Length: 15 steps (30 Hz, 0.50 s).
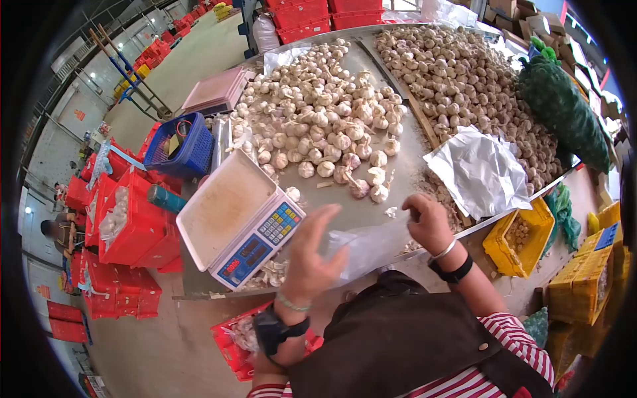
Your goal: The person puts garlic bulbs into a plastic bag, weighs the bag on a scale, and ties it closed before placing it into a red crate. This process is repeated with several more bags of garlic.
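Note:
My left hand (310,257) is open, thumb and fingers apart, beside the keypad of a white digital scale (229,199). A clear plastic bag (371,249) lies at the table's front edge between my hands. My right hand (428,222) has its fingers curled closed above the bag's right end; what they hold, if anything, is hidden. Beyond my hands spreads a pile of loose garlic bulbs (318,129) on the metal table (338,205). Bits of garlic skin lie near my right fingertips.
A wooden divider (421,123) separates a larger garlic heap (464,86). Silver foil-like sheeting (479,171) lies right, near a full green mesh sack (564,109). A blue basket (179,146), red crates (136,219) and a yellow crate (519,237) stand around the table.

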### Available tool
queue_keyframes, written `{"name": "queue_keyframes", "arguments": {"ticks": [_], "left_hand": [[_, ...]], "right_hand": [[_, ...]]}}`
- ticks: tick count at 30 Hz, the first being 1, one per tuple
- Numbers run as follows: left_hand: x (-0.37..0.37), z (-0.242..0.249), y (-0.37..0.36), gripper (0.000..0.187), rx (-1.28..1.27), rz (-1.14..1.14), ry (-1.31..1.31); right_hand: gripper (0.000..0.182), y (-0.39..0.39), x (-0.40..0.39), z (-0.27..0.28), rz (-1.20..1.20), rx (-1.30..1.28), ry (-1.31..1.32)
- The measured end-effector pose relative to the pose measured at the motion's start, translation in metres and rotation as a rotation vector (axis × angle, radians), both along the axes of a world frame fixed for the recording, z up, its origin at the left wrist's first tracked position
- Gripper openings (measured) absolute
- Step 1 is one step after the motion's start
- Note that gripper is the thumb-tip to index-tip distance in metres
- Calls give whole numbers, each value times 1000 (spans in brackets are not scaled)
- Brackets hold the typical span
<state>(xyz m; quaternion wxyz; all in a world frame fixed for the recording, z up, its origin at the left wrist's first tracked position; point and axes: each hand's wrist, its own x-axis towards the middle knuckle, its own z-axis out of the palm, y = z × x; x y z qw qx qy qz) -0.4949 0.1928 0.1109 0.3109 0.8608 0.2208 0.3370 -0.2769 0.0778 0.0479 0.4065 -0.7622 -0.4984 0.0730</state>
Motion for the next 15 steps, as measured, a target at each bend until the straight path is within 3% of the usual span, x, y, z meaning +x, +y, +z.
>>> {"name": "queue_keyframes", "arguments": {"ticks": [2, 4, 6, 7, 9, 12, 13, 15], "left_hand": [[35, -2, -13, 48, 49, -72, -82], [59, -29, -17, 32, 220, -73, 308], [65, -55, -15, 26, 238, -46, 280], [65, -66, -16, 19, 251, -11, 257], [64, -75, -19, 12, 147, -2, 179], [57, -95, -11, 7, -222, -72, 140], [54, -104, -7, 7, -219, -75, 137], [47, -116, 1, 14, -498, -102, 173]], "right_hand": [[28, 4, -14, 20, 63, 29, 60], [27, 4, -16, 29, 84, 29, 79], [27, 4, -5, 31, 69, 22, 66], [23, 1, 5, 28, 64, -12, -62], [20, -6, 27, 16, 54, -50, -189], [9, -12, 61, -10, 125, -122, -368], [9, -14, 69, -16, 122, -120, -372], [9, -19, 86, -27, 121, -118, -99]]}}
